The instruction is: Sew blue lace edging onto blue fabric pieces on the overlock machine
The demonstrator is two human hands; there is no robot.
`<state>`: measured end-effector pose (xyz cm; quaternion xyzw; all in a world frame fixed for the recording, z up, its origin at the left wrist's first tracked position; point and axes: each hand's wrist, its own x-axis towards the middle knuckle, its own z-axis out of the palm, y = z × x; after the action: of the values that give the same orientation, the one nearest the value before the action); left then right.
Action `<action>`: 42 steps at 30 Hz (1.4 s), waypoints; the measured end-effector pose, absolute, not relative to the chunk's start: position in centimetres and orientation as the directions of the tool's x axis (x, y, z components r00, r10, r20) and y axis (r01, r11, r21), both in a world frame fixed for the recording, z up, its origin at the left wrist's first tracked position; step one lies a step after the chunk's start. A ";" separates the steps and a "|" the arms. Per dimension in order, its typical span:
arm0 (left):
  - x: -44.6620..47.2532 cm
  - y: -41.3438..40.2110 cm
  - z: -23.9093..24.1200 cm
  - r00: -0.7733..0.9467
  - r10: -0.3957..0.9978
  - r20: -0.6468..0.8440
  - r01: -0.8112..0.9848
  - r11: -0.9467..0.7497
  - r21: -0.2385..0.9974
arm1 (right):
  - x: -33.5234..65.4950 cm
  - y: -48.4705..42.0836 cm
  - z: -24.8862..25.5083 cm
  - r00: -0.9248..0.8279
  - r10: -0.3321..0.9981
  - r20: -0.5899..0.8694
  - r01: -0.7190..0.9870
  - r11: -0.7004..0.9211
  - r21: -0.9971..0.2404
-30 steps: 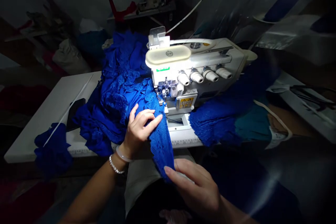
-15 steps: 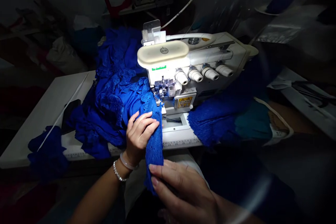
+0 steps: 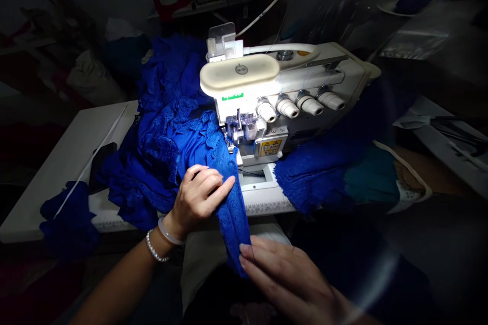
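A strip of blue lace fabric (image 3: 233, 208) runs from the presser foot of a white overlock sewing machine (image 3: 244, 73) down over the table's front edge. My left hand (image 3: 196, 198) lies on the lace just in front of the foot, its fingers curled onto the cloth and its thumb across the strip. Near the strip's lower end, my right hand (image 3: 282, 269) pinches its right edge between thumb and fingers. A heap of blue garment cloth (image 3: 160, 147) is bunched left of the needle area; the needle itself cannot be made out.
On the left of the white table (image 3: 49, 162) lie a dark flat object (image 3: 102, 165) and a thin white strip (image 3: 91, 162). More blue lace cloth (image 3: 305, 172) lies to the machine's right, beside teal cloth (image 3: 371, 175). Scissors (image 3: 457, 132) rest at the far right.
The lower end of the lace strip has swung right with my right hand. My left hand has shifted slightly left, its fingers more curled. The view has moved a little.
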<state>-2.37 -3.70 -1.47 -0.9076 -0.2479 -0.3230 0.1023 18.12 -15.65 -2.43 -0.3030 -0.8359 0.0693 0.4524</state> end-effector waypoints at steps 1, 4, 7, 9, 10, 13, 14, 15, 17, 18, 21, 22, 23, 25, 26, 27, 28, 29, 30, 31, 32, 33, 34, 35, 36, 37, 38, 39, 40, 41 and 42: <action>-2.4 -3.5 -1.4 0.675 0.368 0.640 0.505 -0.862 -0.036 | 18.3 -15.5 -2.7 -0.413 0.586 0.697 0.451 0.796 -0.403; -2.7 -2.8 -0.7 0.734 0.317 0.601 0.445 -0.892 -0.074 | 18.5 -14.6 -3.8 -0.388 0.627 0.675 0.490 0.761 -0.426; -2.9 -1.8 0.1 0.778 0.296 0.554 0.419 -0.902 -0.106 | 18.0 -12.7 -4.8 -0.315 0.620 0.718 0.506 0.750 -0.426; -3.0 -1.2 0.7 0.787 0.309 0.533 0.423 -0.900 -0.103 | 17.7 -11.2 -5.0 -0.291 0.595 0.749 0.507 0.760 -0.407; -3.0 -1.0 0.9 0.790 0.319 0.523 0.424 -0.901 -0.091 | 17.5 -10.4 -5.0 -0.285 0.582 0.762 0.513 0.764 -0.391; -3.0 -0.5 1.2 0.792 0.347 0.503 0.431 -0.901 -0.057 | 17.3 -8.2 -4.8 -0.293 0.537 0.791 0.544 0.774 -0.324; -3.1 -0.3 1.2 0.791 0.356 0.497 0.436 -0.898 -0.051 | 17.3 -7.5 -4.7 -0.293 0.525 0.799 0.551 0.776 -0.308; -3.2 -0.2 1.3 0.788 0.367 0.494 0.445 -0.894 -0.046 | 17.3 -6.8 -4.7 -0.289 0.507 0.812 0.554 0.780 -0.290; -3.5 0.3 1.3 0.778 0.387 0.495 0.463 -0.886 -0.034 | 17.2 -5.5 -4.7 -0.275 0.464 0.842 0.561 0.789 -0.251; -3.7 0.6 1.4 0.773 0.398 0.493 0.469 -0.883 -0.023 | 17.1 -4.8 -4.7 -0.274 0.445 0.853 0.570 0.789 -0.228; -4.1 1.7 1.7 0.788 0.409 0.461 0.463 -0.886 -0.006 | 17.0 -3.0 -4.7 -0.289 0.408 0.866 0.630 0.762 -0.148; -4.2 2.0 1.8 0.796 0.412 0.443 0.464 -0.886 -0.010 | 17.0 -2.5 -4.6 -0.299 0.402 0.865 0.654 0.747 -0.122; -4.2 2.2 1.8 0.801 0.421 0.424 0.472 -0.881 -0.017 | 17.0 -2.1 -4.5 -0.307 0.396 0.865 0.679 0.728 -0.093; -4.0 2.1 1.7 0.795 0.462 0.394 0.516 -0.856 -0.037 | 17.0 -2.0 -4.5 -0.310 0.387 0.868 0.736 0.675 -0.038; -3.7 1.6 1.6 0.774 0.501 0.388 0.558 -0.828 -0.045 | 17.0 -2.2 -4.5 -0.297 0.391 0.871 0.768 0.640 -0.026; -3.5 0.9 1.6 0.738 0.549 0.392 0.613 -0.789 -0.048 | 16.9 -2.6 -4.6 -0.269 0.401 0.876 0.796 0.604 -0.032; -3.2 0.0 1.6 0.689 0.602 0.403 0.672 -0.739 -0.044 | 16.7 -3.2 -4.8 -0.223 0.415 0.882 0.816 0.574 -0.064; -3.0 -1.0 1.7 0.633 0.651 0.419 0.725 -0.689 -0.025 | 16.5 -3.9 -4.9 -0.172 0.432 0.885 0.818 0.563 -0.116; -2.8 -1.9 1.8 0.579 0.690 0.433 0.762 -0.648 0.014 | 16.2 -4.7 -5.0 -0.130 0.453 0.882 0.799 0.574 -0.177; -2.8 -2.6 2.1 0.529 0.726 0.439 0.785 -0.615 0.072 | 15.8 -5.4 -5.1 -0.102 0.476 0.874 0.766 0.598 -0.236; -2.9 -3.0 2.3 0.488 0.759 0.431 0.796 -0.590 0.139 | 15.3 -6.0 -5.1 -0.099 0.493 0.865 0.727 0.629 -0.275; -3.2 -3.1 2.6 0.461 0.784 0.416 0.795 -0.573 0.198 | 14.8 -6.4 -5.0 -0.122 0.500 0.858 0.694 0.660 -0.286; -3.7 -2.8 2.8 0.447 0.801 0.398 0.790 -0.562 0.244 | 14.3 -6.5 -4.8 -0.167 0.499 0.850 0.673 0.688 -0.272; -4.2 -2.2 2.9 0.448 0.810 0.379 0.780 -0.561 0.276 | 13.8 -6.4 -4.6 -0.226 0.494 0.839 0.665 0.708 -0.238; -4.9 -1.3 2.9 0.459 0.808 0.370 0.767 -0.570 0.295 | 13.3 -6.1 -4.4 -0.283 0.491 0.824 0.672 0.715 -0.195; -5.5 -0.3 2.8 0.475 0.797 0.374 0.749 -0.589 0.304 | 12.9 -5.7 -4.2 -0.331 0.491 0.806 0.686 0.712 -0.151; -6.1 0.7 2.7 0.489 0.779 0.394 0.724 -0.614 0.316 | 12.6 -5.2 -4.0 -0.366 0.494 0.788 0.705 0.700 -0.111; -6.6 1.8 2.6 0.484 0.767 0.421 0.696 -0.629 0.347 | 12.4 -4.7 -3.8 -0.385 0.501 0.776 0.727 0.682 -0.079; -7.0 2.8 2.6 0.459 0.773 0.438 0.670 -0.625 0.400 | 12.3 -4.3 -3.7 -0.391 0.501 0.772 0.746 0.664 -0.053; -7.4 3.8 2.7 0.418 0.796 0.437 0.645 -0.599 0.474 | 12.3 -4.1 -3.5 -0.392 0.492 0.777 0.757 0.653 -0.032; -7.6 4.7 2.9 0.374 0.831 0.411 0.617 -0.554 0.559 | 12.4 -3.9 -3.4 -0.388 0.475 0.790 0.757 0.653 -0.020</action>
<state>-7.56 4.71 2.88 -0.8137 -0.4450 -0.3389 -0.1581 12.35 -3.91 -3.42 -0.3780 -0.8146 -0.1748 0.4037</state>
